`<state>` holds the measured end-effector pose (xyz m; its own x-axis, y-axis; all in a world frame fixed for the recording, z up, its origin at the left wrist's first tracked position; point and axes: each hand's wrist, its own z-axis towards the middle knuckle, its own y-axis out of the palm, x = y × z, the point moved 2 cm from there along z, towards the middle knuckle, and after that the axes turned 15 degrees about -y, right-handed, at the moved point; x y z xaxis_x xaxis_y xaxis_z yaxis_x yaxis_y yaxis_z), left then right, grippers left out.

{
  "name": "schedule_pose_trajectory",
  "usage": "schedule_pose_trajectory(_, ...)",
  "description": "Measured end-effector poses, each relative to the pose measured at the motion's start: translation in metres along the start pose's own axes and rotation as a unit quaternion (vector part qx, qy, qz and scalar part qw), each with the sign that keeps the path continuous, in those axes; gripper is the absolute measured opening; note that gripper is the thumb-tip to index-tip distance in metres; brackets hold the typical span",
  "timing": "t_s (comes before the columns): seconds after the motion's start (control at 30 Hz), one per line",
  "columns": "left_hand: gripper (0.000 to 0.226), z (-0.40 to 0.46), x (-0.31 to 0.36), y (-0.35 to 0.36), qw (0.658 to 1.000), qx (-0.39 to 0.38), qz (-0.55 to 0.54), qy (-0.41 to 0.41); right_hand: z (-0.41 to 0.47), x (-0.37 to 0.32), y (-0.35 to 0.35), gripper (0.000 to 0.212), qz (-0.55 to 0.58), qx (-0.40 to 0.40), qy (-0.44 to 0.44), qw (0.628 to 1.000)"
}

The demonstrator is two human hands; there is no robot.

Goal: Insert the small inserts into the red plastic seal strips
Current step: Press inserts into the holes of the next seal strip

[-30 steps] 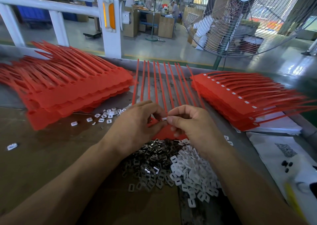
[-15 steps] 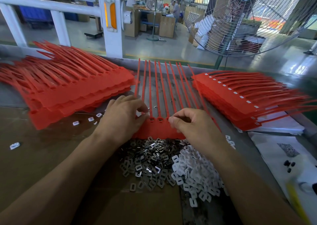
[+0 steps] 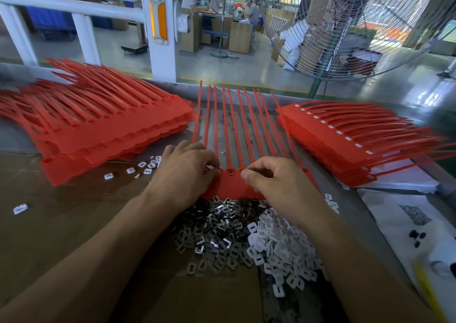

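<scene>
Your left hand [image 3: 183, 172] and right hand [image 3: 276, 182] rest curled on the flat base of the red seal strip sheet [image 3: 230, 185] at table centre, each pinching at its sockets, though whether the fingertips hold an insert cannot be told. At six o'clock from it lie metal inserts [image 3: 217, 234] and white inserts [image 3: 281, 251]; red stacks sit at ten o'clock [image 3: 103, 130] and two o'clock [image 3: 345, 140].

The seal strips [image 3: 237, 135] and the stacks beside them, left [image 3: 103, 130] and right [image 3: 345, 140], are bright red, the right stack dotted with small white squares. Nearer lie a heap of shiny dark grey metal inserts [image 3: 217, 234] and one of milky white plastic pieces [image 3: 281, 256]. The tabletop [image 3: 61, 224] is brown, and the white sheet [image 3: 394, 224] carries a black speckled square.
</scene>
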<state>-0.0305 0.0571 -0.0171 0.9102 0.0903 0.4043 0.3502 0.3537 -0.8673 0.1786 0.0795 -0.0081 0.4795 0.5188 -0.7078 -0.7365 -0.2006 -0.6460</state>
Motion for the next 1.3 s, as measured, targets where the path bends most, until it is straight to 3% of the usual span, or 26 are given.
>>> schedule_pose_trajectory(0.73, 0.033, -0.006, 0.006, -0.014, 0.991, -0.064, 0.093, 0.074, -0.001, -0.004, 0.0, 0.013, 0.007, -0.016, 0.005, 1.0)
schedule_pose_trajectory(1.3, 0.036, -0.004, 0.008, -0.012, 0.99, -0.102, 0.093, 0.029, 0.0, -0.009, 0.001, 0.017, -0.003, -0.031, 0.016, 0.999)
